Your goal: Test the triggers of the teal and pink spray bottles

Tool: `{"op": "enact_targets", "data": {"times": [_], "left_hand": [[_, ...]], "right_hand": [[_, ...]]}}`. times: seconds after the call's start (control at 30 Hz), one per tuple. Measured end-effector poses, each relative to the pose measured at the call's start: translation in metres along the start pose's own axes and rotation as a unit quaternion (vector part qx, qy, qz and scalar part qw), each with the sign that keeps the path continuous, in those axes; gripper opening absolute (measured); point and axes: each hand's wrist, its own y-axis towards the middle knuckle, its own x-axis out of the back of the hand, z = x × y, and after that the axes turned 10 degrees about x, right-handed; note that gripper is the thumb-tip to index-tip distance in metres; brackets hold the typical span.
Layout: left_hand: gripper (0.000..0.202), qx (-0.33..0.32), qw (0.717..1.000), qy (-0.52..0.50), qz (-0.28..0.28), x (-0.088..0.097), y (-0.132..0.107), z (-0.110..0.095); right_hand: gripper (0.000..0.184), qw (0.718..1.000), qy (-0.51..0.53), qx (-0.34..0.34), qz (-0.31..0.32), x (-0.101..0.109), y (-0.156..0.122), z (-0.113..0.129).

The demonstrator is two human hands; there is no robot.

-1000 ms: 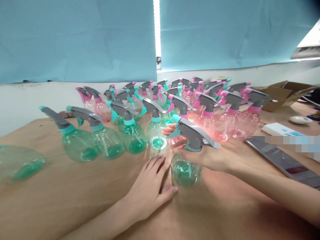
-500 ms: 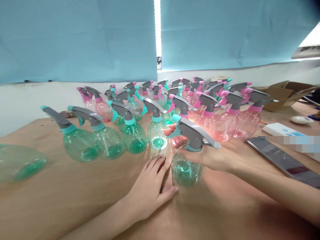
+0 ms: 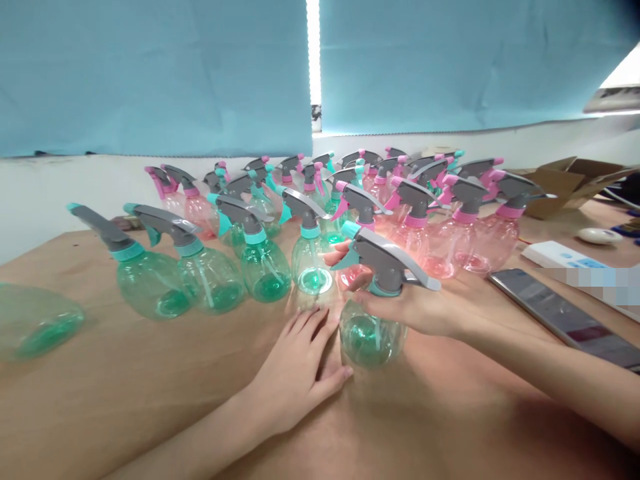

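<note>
My right hand (image 3: 415, 308) grips a clear green spray bottle (image 3: 373, 340) below its turquoise collar, thumb across the near side and fingertips showing behind it. The bottle is upright and has a grey trigger head (image 3: 383, 257) with a turquoise nozzle pointing left. Palm down on the table, my left hand (image 3: 295, 370) is open with nothing in it, just left of that bottle. Beyond my left fingertips stands another green spray bottle (image 3: 313, 257). More green ones, such as this spray bottle (image 3: 266, 267), stand in a row to the left.
Pink spray bottles (image 3: 465, 240) crowd the back and right of the wooden table (image 3: 165, 380). A green bottle body (image 3: 37, 323) lies at the far left. On the right are a phone (image 3: 565, 320), a white power strip (image 3: 565, 257), a white mouse (image 3: 599, 236) and an open cardboard box (image 3: 575, 183).
The view has shifted slightly, so things sit a little higher in the picture. Both hands and the held spray bottle keep nearly the same places on the table.
</note>
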Motion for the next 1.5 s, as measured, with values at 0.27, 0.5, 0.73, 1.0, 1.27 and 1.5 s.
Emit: {"op": "enact_targets", "data": {"times": [0.27, 0.5, 0.73, 1.0, 1.27, 1.5], "left_hand": [[0.057, -0.002, 1.0, 0.01, 0.0, 0.002, 0.001, -0.001], [0.057, -0.004, 1.0, 0.027, -0.005, 0.001, 0.002, 0.001], [0.058, -0.001, 0.999, 0.041, 0.002, 0.0, 0.003, 0.001], [0.059, 0.003, 0.999, 0.032, 0.008, 0.002, 0.001, 0.0], [0.056, -0.003, 1.0, 0.029, -0.004, 0.001, 0.002, 0.0], [0.057, -0.002, 1.0, 0.024, -0.004, 0.0, 0.002, 0.0]], "right_hand": [[0.039, 0.999, 0.015, 0.036, 0.002, 0.001, -0.003, -0.01], [0.028, 0.999, -0.009, 0.028, 0.02, 0.002, -0.004, -0.016], [0.019, 0.999, -0.033, 0.022, 0.016, 0.006, -0.006, -0.013], [0.02, 0.999, 0.012, 0.037, 0.019, 0.004, -0.006, -0.008], [0.042, 0.999, 0.013, 0.049, 0.004, 0.002, -0.005, -0.013], [0.047, 0.997, 0.014, 0.073, 0.005, -0.001, -0.004, -0.017]]}}
